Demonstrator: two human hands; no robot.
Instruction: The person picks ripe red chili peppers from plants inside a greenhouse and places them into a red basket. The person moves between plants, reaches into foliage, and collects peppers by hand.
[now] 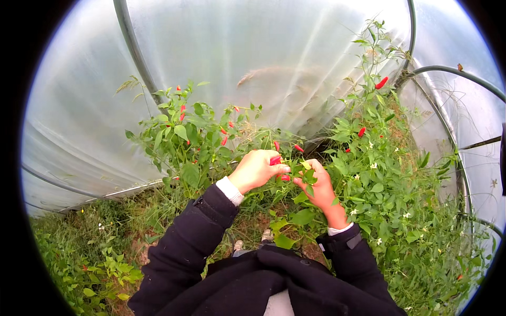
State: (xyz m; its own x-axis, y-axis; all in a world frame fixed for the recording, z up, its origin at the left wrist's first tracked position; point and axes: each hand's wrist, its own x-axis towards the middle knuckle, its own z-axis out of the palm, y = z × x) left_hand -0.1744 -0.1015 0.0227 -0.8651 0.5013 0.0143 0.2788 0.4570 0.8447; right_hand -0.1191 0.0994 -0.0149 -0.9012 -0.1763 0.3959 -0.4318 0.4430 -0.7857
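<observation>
My left hand (257, 170) is closed around a red chili pepper (275, 160), pinched between thumb and fingers. Just below my left thumb another red chili pepper (284, 177) shows. Close by on the right, my right hand (318, 185) grips a leafy chili stem (307, 173) between thumb and fingers; its leaves partly cover the fingertips. Beyond my hands hang two more red chilies, one upright (276, 145) and one slanted (299, 148). A bushy chili plant (191, 138) with red fruits stands to the left of my left hand.
More chili plants (367, 193) with white flowers and red fruits crowd the right side. Plastic greenhouse sheeting (221, 51) rises in front, held by curved metal hoops (136, 47). Grass and weeds (150, 213) cover the ground. My shoes (238, 245) show below my hands.
</observation>
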